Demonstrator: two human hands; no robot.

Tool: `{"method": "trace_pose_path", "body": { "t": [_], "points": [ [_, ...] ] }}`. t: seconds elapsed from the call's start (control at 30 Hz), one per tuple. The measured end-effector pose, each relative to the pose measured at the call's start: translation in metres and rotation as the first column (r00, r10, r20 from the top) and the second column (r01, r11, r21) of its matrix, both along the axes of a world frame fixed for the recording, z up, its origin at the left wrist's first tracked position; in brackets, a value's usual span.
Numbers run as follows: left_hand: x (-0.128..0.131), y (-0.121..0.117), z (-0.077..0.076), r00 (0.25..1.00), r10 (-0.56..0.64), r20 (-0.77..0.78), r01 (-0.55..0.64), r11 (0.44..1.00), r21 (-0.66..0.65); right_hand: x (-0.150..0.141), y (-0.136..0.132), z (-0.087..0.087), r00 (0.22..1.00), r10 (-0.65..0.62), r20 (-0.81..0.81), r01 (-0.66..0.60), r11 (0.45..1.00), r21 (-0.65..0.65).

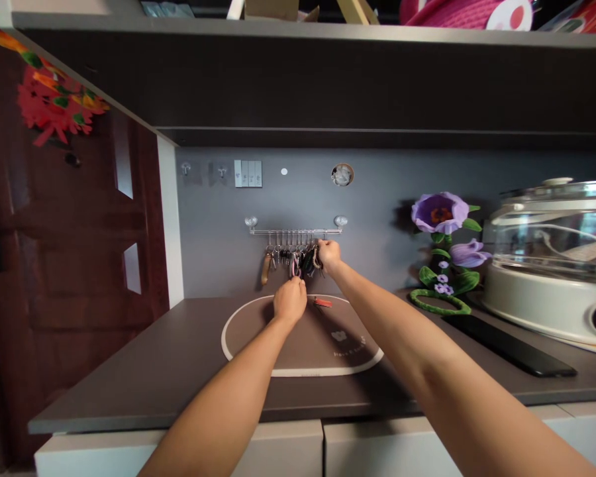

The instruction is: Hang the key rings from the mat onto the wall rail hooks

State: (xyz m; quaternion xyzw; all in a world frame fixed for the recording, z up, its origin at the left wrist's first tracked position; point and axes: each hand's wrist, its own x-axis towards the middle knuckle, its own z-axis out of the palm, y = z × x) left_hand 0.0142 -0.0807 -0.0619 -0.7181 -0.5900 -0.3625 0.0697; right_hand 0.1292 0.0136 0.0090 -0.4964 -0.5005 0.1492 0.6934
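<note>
A rail (298,231) with a row of hooks is fixed low on the grey wall, and several bunches of keys (284,255) hang from it. My left hand (291,299) is closed below the middle of the row, its fingertips at the lower end of a pink keychain (294,266). At the right end of the rail, my right hand (330,256) pinches the top of a bunch of keys with a beaded, braided-looking loop (316,258). A tan key holder (265,268) hangs at the left end. My fingers partly hide what they grip.
Beneath the rail, an oval brown mat (258,331) lies on the dark counter (179,351), with a small red object (322,302) on it. On the right are purple artificial flowers (440,212), a black phone (509,344) and a white appliance (541,298). A shelf (328,79) overhangs everything.
</note>
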Motion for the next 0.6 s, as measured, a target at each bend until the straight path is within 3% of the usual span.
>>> {"method": "trace_pose_path", "body": {
  "t": [0.17, 0.43, 0.6],
  "points": [
    [-0.001, 0.0, 0.001, 1.0, 0.002, -0.004, -0.002, 1.0, -0.005, 0.003, -0.001, -0.004, 0.999, -0.033, -0.033, 0.031, 0.997, -0.064],
    [-0.005, 0.001, 0.002, 0.999, -0.015, 0.029, 0.016, 0.998, -0.054, 0.011, 0.005, -0.015, 0.993, 0.102, -0.066, -0.103, 0.995, -0.011],
    [-0.006, 0.005, 0.0, 0.999, -0.023, 0.028, 0.025, 0.998, -0.055, 0.014, 0.003, -0.017, 0.995, 0.098, -0.016, -0.098, 0.995, 0.006]
  ]
}}
